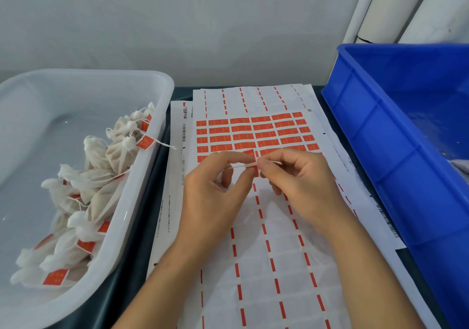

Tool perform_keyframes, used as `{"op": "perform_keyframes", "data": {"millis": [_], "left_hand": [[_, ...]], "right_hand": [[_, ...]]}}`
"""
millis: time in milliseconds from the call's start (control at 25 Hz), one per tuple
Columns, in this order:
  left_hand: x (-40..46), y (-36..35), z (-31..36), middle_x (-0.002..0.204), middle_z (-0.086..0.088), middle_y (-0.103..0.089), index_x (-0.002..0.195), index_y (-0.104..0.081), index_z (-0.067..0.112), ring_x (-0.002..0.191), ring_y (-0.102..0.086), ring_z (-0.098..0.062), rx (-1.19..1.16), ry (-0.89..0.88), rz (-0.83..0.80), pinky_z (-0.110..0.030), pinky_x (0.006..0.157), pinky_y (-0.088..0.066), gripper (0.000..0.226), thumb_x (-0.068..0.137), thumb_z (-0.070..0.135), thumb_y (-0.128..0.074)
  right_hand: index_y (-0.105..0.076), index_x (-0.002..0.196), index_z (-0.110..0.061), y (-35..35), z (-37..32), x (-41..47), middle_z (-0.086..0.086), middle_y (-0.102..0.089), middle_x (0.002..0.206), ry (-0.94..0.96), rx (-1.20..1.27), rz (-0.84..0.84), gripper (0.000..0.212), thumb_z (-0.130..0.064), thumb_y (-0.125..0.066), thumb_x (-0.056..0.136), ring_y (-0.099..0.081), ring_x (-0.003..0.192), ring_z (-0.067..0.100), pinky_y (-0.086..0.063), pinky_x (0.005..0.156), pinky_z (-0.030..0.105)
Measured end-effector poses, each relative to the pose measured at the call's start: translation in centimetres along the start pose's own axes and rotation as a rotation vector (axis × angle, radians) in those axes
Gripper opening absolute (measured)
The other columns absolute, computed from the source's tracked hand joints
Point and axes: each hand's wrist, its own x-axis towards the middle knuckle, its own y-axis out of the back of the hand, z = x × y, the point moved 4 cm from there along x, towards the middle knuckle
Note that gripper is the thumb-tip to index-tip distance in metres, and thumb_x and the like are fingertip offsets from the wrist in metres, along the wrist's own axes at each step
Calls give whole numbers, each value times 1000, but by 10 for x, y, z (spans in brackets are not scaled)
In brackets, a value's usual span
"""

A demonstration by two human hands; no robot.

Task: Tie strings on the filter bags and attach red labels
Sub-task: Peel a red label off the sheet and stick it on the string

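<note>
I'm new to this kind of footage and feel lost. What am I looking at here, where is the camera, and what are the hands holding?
There is no machine: a person works with bare hands, filmed by a camera on their head looking down. The left hand and right hand pinch a thin white string with a red label at it. Beneath lies a label sheet, partly peeled. The white tub on the left holds tied, labelled filter bags. A blue crate stands on the right.

dark table (132,267) | white tub (142,201) | label sheets (279,265) | blue crate (380,151)
</note>
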Motion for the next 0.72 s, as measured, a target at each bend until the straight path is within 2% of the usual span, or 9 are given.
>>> {"op": "perform_keyframes", "data": {"millis": [120,240,400,560,720], "left_hand": [[-1,0,-2,93,28,-70,104,-74,43,82,-62,-4,5,16,24,-10,65,-48,14,94,33,-76],[-1,1,-1,82,20,-70,100,-76,41,70,-56,-10,-13,22,37,-14,58,-44,8,94,36,-77],[-1,2,-3,72,22,-65,99,-77,38,64,-53,-8,-17,40,48,-11,55,-41,6,92,37,-77],[1,2,-8,62,15,-57,97,-76,40,58,-48,-8,-44,66,24,-12,53,-41,5,92,40,-77],[4,2,-12,56,7,-51,96,-77,41,52,-44,-8,-103,122,-42,-18,55,-47,4,92,40,-76]], "right_hand": [[-75,90,-42,2,-4,-2,-27,-74,88,8,-1,31,8,-40,-68,95,-69,88,-3,-55,77,21],[-75,89,-43,2,-7,-2,-30,-73,90,39,-50,42,9,-41,-69,94,-67,97,-4,-50,75,12],[-76,95,-41,3,-6,-1,-31,-73,96,61,-64,62,6,-41,-70,94,-66,101,-5,-49,71,2],[-77,106,-39,2,-6,-1,-31,-72,106,70,-55,78,15,-43,-69,93,-65,106,-7,-56,79,12],[-76,112,-41,1,-6,0,-34,-70,114,68,-9,74,24,-48,-68,91,-63,113,-9,-55,85,11]]}}
